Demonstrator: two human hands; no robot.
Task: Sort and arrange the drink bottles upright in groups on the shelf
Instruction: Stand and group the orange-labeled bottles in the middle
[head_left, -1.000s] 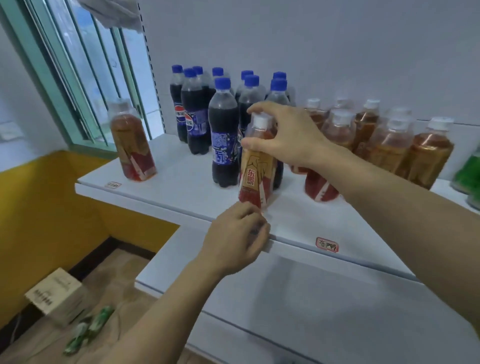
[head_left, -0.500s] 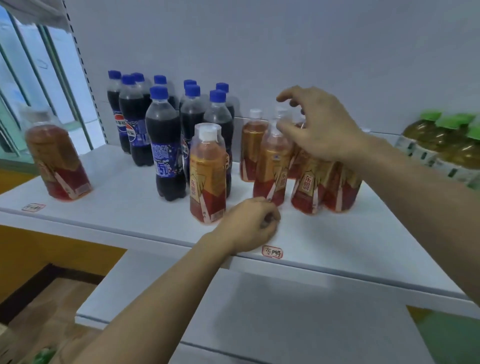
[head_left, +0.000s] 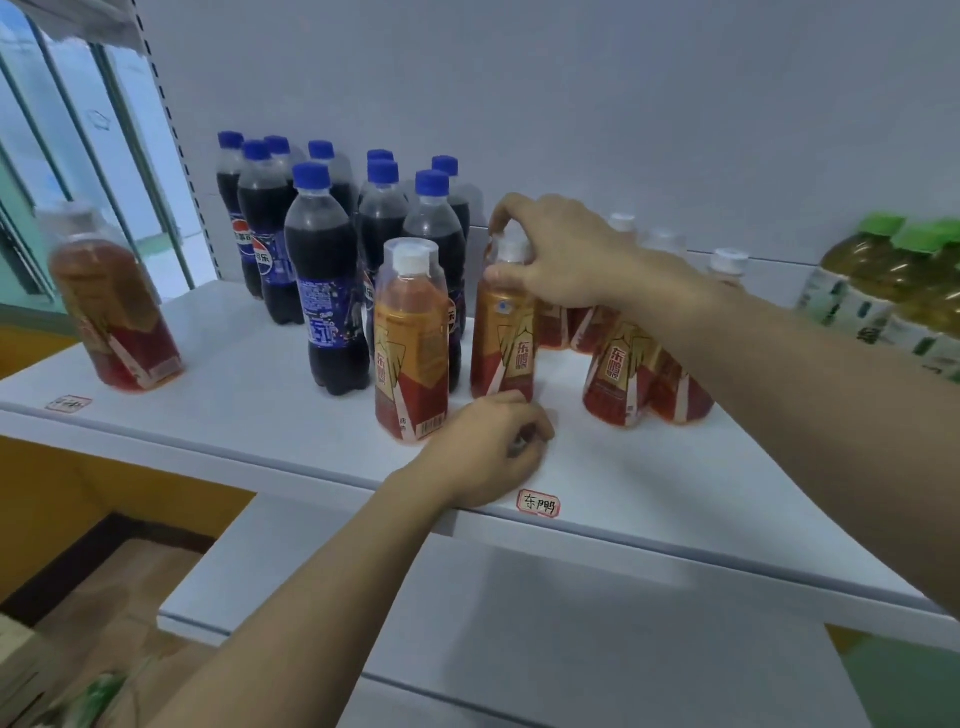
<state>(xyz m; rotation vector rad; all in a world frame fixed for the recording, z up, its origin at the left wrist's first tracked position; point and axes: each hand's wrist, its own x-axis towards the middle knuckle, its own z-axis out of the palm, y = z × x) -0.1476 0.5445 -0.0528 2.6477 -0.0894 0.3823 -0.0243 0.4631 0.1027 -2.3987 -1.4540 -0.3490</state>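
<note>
A second ago my right hand gripped the cap end of an amber bottle standing in front of the cola bottles; I have since let go of it, and it now stands alone, upright, at about 9 o'clock from where my hand is now. Half a second ago that hand hovered open over the amber group, and now its fingers are wrapped around the neck and cap of a second amber bottle, just beside the first. My left hand, loosely curled, has slid from the shelf's front edge to the foot of that second bottle, at its 6 o'clock.
</note>
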